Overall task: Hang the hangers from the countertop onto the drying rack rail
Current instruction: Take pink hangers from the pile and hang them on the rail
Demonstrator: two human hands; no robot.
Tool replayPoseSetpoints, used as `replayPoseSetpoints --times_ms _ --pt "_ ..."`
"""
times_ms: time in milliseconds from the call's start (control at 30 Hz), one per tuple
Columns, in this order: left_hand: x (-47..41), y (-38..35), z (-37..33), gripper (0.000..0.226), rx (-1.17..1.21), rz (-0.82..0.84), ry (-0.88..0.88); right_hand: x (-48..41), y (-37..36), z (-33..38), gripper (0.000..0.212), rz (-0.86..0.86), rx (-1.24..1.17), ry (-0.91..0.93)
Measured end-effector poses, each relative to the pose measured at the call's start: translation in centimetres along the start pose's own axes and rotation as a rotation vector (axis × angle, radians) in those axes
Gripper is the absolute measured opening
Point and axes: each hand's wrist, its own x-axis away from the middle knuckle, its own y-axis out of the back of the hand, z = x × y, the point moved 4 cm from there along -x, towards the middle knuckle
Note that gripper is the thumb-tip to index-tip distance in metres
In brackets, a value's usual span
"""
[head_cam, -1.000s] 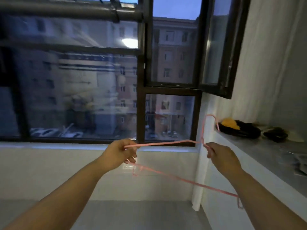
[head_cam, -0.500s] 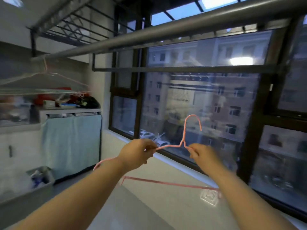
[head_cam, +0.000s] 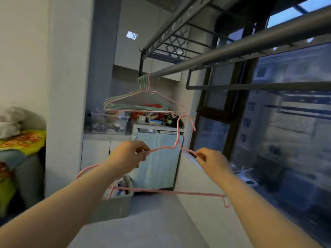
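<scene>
I hold a thin pink hanger [head_cam: 177,133] upright in front of me, its hook pointing up. My left hand [head_cam: 128,155] pinches its left shoulder and my right hand [head_cam: 210,159] pinches its right shoulder. Its bottom bar runs across below my wrists. The grey drying rack rail [head_cam: 232,51] slants overhead from the upper right down toward the middle. Several pink and green hangers [head_cam: 141,102] hang bunched at the rail's far end, above and beyond the hook I hold.
A second lower bar [head_cam: 259,86] runs along the window [head_cam: 286,122] on the right. Ahead stand a cluttered counter [head_cam: 157,123] with a light blue curtain [head_cam: 157,158] below it, and a grey bin [head_cam: 116,206] on the floor. A white wall [head_cam: 68,86] is on the left.
My view has swung left from the window toward the far end of the rail, bringing the hung hangers into the middle. Both hands keep their hold on the pink hanger, now held higher.
</scene>
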Motion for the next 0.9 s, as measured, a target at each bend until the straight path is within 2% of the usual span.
replayPoseSetpoints --times_ms 167,400,700,900 --pt "-7.4 5.0 6.7 0.018 -0.024 -0.073 -0.006 -9.7 -5.0 6.2 0.028 -0.031 -0.037 0.075" --pt "-19.0 10.7 13.0 0.017 0.029 -0.152 -0.091 -21.3 -8.0 12.4 0.027 -0.176 -0.012 0.060" --pt "-27.5 13.0 11.0 0.020 0.067 -0.231 -0.278 -29.1 -4.4 13.8 0.026 -0.430 0.058 0.001" --pt "-31.1 12.9 10.1 0.020 0.149 -0.246 -0.275 -31.5 -3.2 13.5 0.028 -0.480 0.068 -0.032"
